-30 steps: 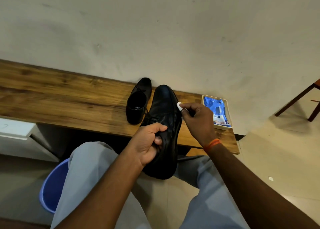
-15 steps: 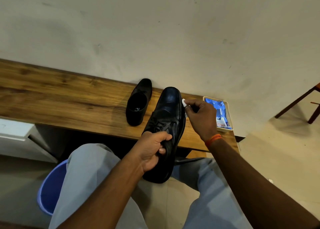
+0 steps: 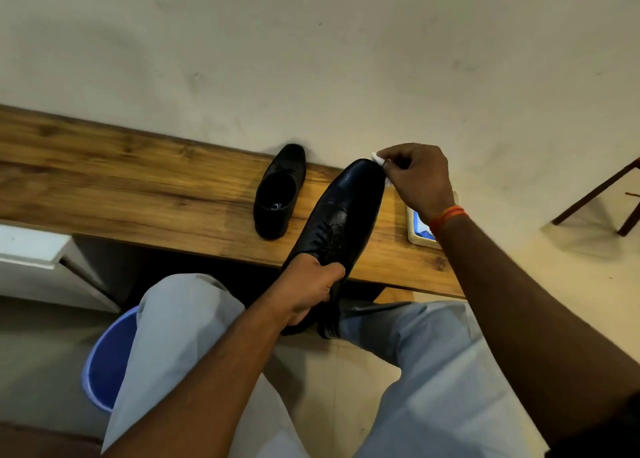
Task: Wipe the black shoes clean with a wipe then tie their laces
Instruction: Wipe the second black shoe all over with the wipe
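Note:
My left hand (image 3: 306, 293) grips a black lace-up shoe (image 3: 341, 218) at its heel and opening, holding it up with the toe pointing away over the wooden bench (image 3: 138, 194). At the toe tip, my right hand (image 3: 415, 177) pinches a small white wipe (image 3: 378, 159) against the leather. The toe surface looks shiny. The second black shoe (image 3: 278, 194) stands on the bench just left of the held one, near the wall, its laces loose.
A tray holding a blue wipe packet (image 3: 420, 227) lies on the bench's right end, mostly hidden by my right wrist. A blue bucket (image 3: 105, 357) stands on the floor under my left knee. Wooden chair legs (image 3: 595, 197) show at the right edge.
My right hand has slid the wipe from the shoe's right side up to the tip of the toe. The held shoe tilted with its toe further away.

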